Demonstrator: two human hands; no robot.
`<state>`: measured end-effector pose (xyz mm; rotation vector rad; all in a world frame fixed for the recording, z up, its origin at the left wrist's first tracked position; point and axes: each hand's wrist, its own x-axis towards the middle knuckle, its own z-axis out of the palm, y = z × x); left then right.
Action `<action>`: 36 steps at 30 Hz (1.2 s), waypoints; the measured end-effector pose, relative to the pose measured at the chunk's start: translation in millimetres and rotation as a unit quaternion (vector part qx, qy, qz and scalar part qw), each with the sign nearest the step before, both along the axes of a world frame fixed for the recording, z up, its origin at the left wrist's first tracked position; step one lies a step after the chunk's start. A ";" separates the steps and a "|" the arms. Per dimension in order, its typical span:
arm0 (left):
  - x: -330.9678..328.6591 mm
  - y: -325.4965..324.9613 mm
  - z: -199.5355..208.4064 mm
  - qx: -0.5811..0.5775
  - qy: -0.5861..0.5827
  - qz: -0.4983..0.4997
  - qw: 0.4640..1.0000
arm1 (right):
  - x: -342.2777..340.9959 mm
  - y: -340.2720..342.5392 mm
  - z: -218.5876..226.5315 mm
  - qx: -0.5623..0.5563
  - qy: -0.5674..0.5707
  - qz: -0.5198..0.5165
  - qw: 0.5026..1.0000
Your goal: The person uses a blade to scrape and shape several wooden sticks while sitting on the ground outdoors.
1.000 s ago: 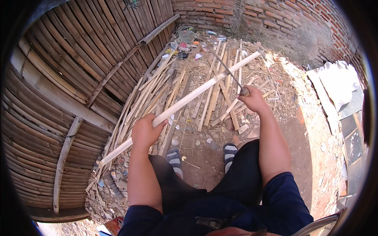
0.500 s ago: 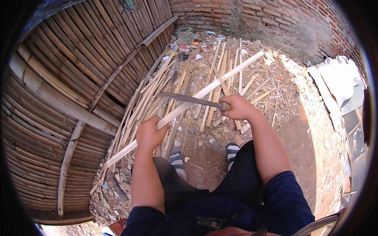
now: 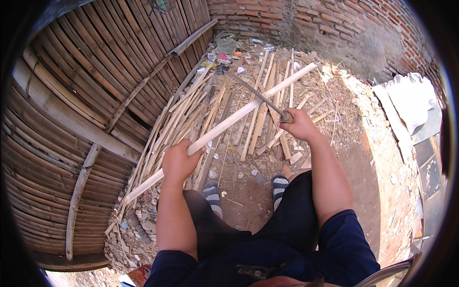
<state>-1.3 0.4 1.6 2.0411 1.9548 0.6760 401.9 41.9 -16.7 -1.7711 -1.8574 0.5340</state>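
Note:
A long pale wooden strip slants from low at the left up to the far right. My left hand is wrapped round its lower part. In my right hand I grip the short handle of a machete, whose dark blade points away to the far left. The blade crosses the strip partway along its upper half and seems to lie against it. My right hand itself is to the right of the strip, apart from it.
Beneath the strip, several split wooden slats lie on ground strewn with shavings and rubble. A bamboo wall rises at the left, a brick wall at the back. A white sack rests on boards at the right. My sandalled feet stand below.
My right hand has moved up and to the right, away from me. The machete has slid farther up the strip, its tip now pointing more to the far side. My left hand has barely shifted.

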 end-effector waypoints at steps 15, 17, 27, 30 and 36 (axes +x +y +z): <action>-7.8 2.9 -6.1 0.013 0.024 0.004 1.000 | 1.3 3.6 -1.0 -0.017 0.003 0.012 1.000; -9.6 1.4 -0.8 -0.002 0.016 0.008 1.000 | 20.1 5.6 -3.6 -0.029 0.025 -0.050 0.998; -6.7 3.5 -9.1 0.014 0.010 -0.004 1.000 | -9.8 -2.5 5.4 -0.005 -0.010 0.036 0.999; -4.0 2.7 -8.4 0.011 0.011 -0.007 1.000 | -32.9 -6.2 9.7 -0.019 -0.054 0.107 0.993; -3.0 0.5 -7.0 0.027 -0.003 -0.020 0.999 | -37.4 -16.2 25.3 -0.011 -0.060 0.111 0.992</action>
